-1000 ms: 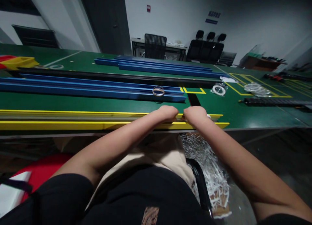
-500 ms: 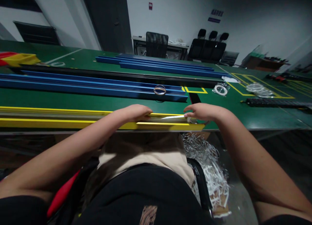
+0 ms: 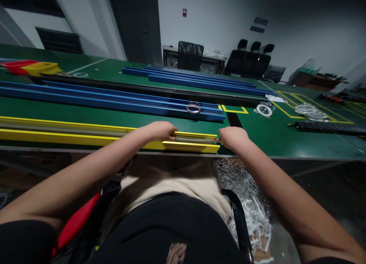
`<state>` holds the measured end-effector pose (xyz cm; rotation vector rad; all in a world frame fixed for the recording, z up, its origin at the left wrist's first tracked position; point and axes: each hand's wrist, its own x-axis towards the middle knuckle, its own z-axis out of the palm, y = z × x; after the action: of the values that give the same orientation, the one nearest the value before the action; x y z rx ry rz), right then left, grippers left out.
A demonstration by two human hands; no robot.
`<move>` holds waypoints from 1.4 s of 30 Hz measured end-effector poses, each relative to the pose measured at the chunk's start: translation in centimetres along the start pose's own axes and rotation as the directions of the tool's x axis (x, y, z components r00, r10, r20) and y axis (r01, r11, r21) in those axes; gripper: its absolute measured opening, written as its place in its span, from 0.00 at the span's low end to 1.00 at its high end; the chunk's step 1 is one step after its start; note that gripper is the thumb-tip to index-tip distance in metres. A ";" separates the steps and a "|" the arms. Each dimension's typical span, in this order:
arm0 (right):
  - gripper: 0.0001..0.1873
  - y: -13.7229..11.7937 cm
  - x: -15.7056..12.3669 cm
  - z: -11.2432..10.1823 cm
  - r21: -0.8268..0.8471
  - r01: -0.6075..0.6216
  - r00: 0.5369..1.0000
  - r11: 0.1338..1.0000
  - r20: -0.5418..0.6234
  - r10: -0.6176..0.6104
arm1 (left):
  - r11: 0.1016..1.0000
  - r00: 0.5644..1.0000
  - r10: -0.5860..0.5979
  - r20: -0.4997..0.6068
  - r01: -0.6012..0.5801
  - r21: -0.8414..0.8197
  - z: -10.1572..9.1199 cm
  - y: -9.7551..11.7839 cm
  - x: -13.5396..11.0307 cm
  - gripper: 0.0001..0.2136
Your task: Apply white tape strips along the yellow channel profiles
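A long yellow channel-shaped rail (image 3: 194,146) lies along the near edge of the green table, its grey inner groove facing up. My left hand (image 3: 161,131) is closed over the rail a little short of its right end, thumb and fingers curled at the groove. At that right end is my right hand (image 3: 233,137), its fingers curled closed by the rail's tip. What the right fingers hold, if anything, is hidden. Beyond the hands, a thin ring-shaped roll (image 3: 193,108) rests on a blue rail (image 3: 160,107). A dark flat phone-like object (image 3: 234,119) lies just behind my right hand.
More blue rails (image 3: 200,80) and a long black rail (image 3: 137,87) lie farther back. Red (image 3: 21,67) and yellow bins (image 3: 42,68) stand at far left. Bagged white rolls (image 3: 263,110) and a black strip (image 3: 328,128) are on the right. Shredded strips (image 3: 251,203) heap below the edge.
The yellow rail's right end has shifted left. The white strip that showed between my hands is out of sight. My right hand's fingers have curled closed, and the view has swung slightly left.
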<state>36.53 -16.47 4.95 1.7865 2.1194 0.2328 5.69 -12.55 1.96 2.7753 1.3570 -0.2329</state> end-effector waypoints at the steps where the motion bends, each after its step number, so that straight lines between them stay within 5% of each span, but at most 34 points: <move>1: 0.26 0.0 -0.2 0.2 0.005 0.004 1.000 1.000 -0.013 -0.004 | 1.000 1.000 0.017 -0.004 -0.017 0.012 -0.3 1.3 0.9 0.14; 7: 0.28 0.0 -1.0 2.7 0.074 -0.039 0.999 0.996 0.002 0.039 | 0.993 0.992 0.119 -0.039 -0.120 -0.008 -1.7 8.0 6.1 0.15; 12: 0.26 1.0 -0.5 5.0 0.203 0.020 0.999 0.979 -0.032 -0.014 | 0.990 0.990 0.135 -0.032 -0.136 -0.044 -1.8 10.9 8.8 0.15; 17: 0.28 1.5 0.0 6.2 0.319 0.055 0.998 0.946 -0.058 -0.038 | 0.980 0.981 0.179 -0.070 -0.184 -0.072 -1.3 10.9 8.9 0.14; 42: 0.25 -1.0 -1.3 5.9 0.182 -0.047 0.995 0.982 -0.077 0.062 | 0.985 0.968 0.159 -0.193 -0.170 -0.041 -1.0 11.3 7.5 0.12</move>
<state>37.98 -18.57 -0.58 1.9706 2.2122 0.1348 19.28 -13.52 1.44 2.9030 1.1349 0.0779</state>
